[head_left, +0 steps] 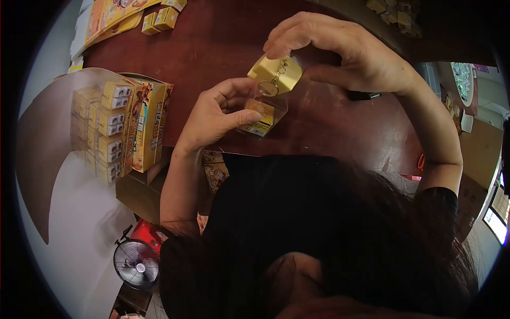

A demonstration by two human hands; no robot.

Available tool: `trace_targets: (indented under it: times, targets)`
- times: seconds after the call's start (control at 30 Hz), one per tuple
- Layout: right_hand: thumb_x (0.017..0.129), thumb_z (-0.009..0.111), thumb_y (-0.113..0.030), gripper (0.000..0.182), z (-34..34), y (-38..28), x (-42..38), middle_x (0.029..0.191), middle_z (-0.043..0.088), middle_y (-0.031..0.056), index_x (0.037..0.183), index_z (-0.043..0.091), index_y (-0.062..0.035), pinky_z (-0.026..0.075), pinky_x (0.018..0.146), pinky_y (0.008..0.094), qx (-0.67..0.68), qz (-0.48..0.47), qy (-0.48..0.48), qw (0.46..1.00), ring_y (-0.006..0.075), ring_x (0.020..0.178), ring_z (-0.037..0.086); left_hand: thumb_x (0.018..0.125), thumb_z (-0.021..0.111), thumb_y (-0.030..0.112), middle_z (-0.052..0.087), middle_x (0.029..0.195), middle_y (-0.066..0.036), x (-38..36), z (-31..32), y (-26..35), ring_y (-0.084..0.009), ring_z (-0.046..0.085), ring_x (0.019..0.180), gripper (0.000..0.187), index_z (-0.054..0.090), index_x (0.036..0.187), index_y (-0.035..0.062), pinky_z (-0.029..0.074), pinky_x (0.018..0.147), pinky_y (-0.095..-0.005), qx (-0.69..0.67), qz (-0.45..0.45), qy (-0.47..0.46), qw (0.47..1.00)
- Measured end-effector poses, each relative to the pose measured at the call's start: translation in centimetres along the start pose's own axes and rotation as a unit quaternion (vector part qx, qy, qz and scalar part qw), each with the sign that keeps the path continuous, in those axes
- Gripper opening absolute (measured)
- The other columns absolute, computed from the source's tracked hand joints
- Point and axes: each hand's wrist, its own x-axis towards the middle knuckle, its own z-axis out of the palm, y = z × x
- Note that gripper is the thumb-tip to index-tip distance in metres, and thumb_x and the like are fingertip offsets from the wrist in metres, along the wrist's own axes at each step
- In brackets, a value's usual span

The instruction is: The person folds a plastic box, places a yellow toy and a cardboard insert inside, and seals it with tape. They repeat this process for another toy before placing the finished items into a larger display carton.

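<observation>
- I see the pale yellow block (289, 74), with metal ring and chain on it, just beyond the clear box (273, 124) from the body; the ring hangs toward the box.
- The block is tilted; its long axis I cannot tell surely.
- Right hand (353, 50) is nearer to the block: its fingers grip it from above, the thumb at its side.
- Left hand (210, 117) has its fingers closed around the box, which shows yellow printing.
- Below both is the dark red bench (207, 45).
- To the left I notice a display carton (151, 127), and lower, a fan (139, 267).
</observation>
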Motion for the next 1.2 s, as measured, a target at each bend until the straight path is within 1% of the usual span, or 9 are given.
trace_targets:
  times: [0.17, 0.33, 0.57, 0.7, 0.77, 0.87, 1.0, 1.1, 1.2]
  targets:
    - [0.075, 0.074, 0.009, 0.049, 0.6, 1.1, -0.3, 0.127, 0.06, 0.0091, 0.121, 0.064, -0.0065, 0.053, 0.102, 0.0385, -0.015, -0.036, 0.049, 0.998, 0.0252, 0.121, 0.059, 0.082, 0.084, 0.012, 0.066, 0.122, -0.015, 0.5, -0.1, -0.8, -0.0194, 0.066, 0.11, 0.063, 0.054, 0.135, -0.0046, 0.057, 0.093, -0.0334, -0.003, 0.003, 0.007, 1.0]
    - [0.075, 0.075, 0.007, 0.047, 0.5, 1.4, -2.1, 0.127, 0.06, 0.0085, 0.118, 0.066, -0.0087, 0.052, 0.103, 0.0389, 0.027, 0.021, -0.001, 0.999, 0.0257, 0.121, 0.06, 0.081, 0.084, 0.011, 0.066, 0.124, -0.014, 0.2, -0.4, -0.4, -0.0209, 0.066, 0.114, 0.069, 0.051, 0.14, -0.0047, 0.056, 0.096, -0.0349, -0.108, 0.031, -0.015, 0.994]
    - [0.083, 0.075, 0.001, 0.038, 1.2, 1.3, -2.3, 0.134, 0.059, 0.0094, 0.119, 0.067, -0.0087, 0.049, 0.106, 0.0418, 0.167, 0.019, -0.044, 0.985, 0.0265, 0.123, 0.059, 0.081, 0.083, 0.008, 0.063, 0.129, -0.016, 0.6, 0.4, -0.3, -0.0231, 0.064, 0.117, 0.066, 0.051, 0.137, -0.0046, 0.056, 0.098, -0.0368, -0.049, 0.086, -0.062, 0.993]
    - [0.081, 0.083, -0.02, 0.048, 1.6, 0.7, -3.7, 0.147, 0.049, 0.0145, 0.123, 0.063, -0.0063, 0.047, 0.107, 0.0421, -0.027, -0.01, 0.137, 0.99, 0.0287, 0.133, 0.051, 0.083, 0.081, 0.006, 0.058, 0.132, -0.016, 0.8, 1.3, -0.3, -0.0247, 0.063, 0.117, 0.074, 0.04, 0.144, 0.0, 0.056, 0.097, -0.0383, -0.084, 0.169, 0.004, 0.982]
    - [0.078, 0.087, -0.027, 0.059, 4.4, 0.4, -4.6, 0.148, 0.044, 0.017, 0.125, 0.061, -0.005, 0.045, 0.11, 0.0419, 0.001, 0.002, 0.185, 0.983, 0.0287, 0.136, 0.048, 0.086, 0.077, 0.004, 0.056, 0.133, -0.016, 1.1, 1.9, -1.0, -0.0251, 0.062, 0.119, 0.078, 0.03, 0.149, 0.0047, 0.056, 0.097, -0.0382, -0.061, 0.268, 0.037, 0.961]
    - [0.081, 0.085, -0.023, 0.055, 10.3, 0.4, -4.5, 0.135, 0.052, 0.0128, 0.126, 0.059, -0.0035, 0.05, 0.106, 0.0382, 0.203, 0.068, 0.338, 0.916, 0.0236, 0.126, 0.056, 0.089, 0.076, 0.006, 0.056, 0.13, -0.015, 1.8, 3.3, -2.2, -0.0249, 0.062, 0.117, 0.066, 0.039, 0.143, 0.0054, 0.055, 0.098, -0.0374, 0.009, 0.332, 0.057, 0.942]
    - [0.085, 0.081, -0.013, 0.042, 12.2, 0.4, -6.4, 0.123, 0.06, 0.0081, 0.121, 0.061, -0.0046, 0.056, 0.099, 0.0368, 0.244, 0.17, 0.288, 0.91, 0.0207, 0.111, 0.065, 0.091, 0.074, 0.008, 0.052, 0.13, -0.013, 1.3, 3.7, -3.6, -0.0239, 0.06, 0.12, 0.051, 0.048, 0.134, 0.0046, 0.054, 0.099, -0.0367, 0.104, 0.291, 0.021, 0.951]
    - [0.086, 0.08, -0.013, 0.039, 13.4, 0.3, -8.5, 0.125, 0.059, 0.0087, 0.119, 0.062, -0.0059, 0.056, 0.098, 0.0364, 0.271, 0.203, 0.232, 0.912, 0.0205, 0.115, 0.063, 0.092, 0.073, 0.009, 0.048, 0.132, -0.012, -0.1, 4.7, -5.8, -0.0239, 0.057, 0.123, 0.039, 0.052, 0.124, 0.0033, 0.053, 0.1, -0.0361, 0.021, 0.216, -0.004, 0.976]
    - [0.089, 0.075, -0.004, 0.038, 15.2, -0.2, -10.0, 0.133, 0.055, 0.0132, 0.122, 0.058, -0.0046, 0.052, 0.103, 0.0368, 0.28, 0.245, 0.203, 0.906, 0.0231, 0.123, 0.058, 0.092, 0.072, 0.008, 0.045, 0.136, -0.013, -1.2, 5.5, -6.4, -0.025, 0.054, 0.127, 0.037, 0.052, 0.121, 0.0029, 0.053, 0.102, -0.0372, 0.109, 0.138, 0.008, 0.984]
